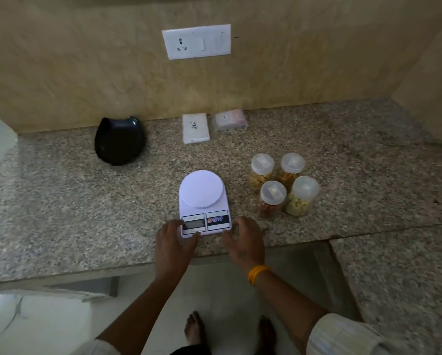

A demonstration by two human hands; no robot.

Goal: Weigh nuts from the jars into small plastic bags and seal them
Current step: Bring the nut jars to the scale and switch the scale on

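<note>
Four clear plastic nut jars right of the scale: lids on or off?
On. All four clear plastic nut jars stand upright with translucent white lids seated on top; none is opened yet.

Single head view — looks steeply down, forward at counter (86,213), near edge close below.
</note>
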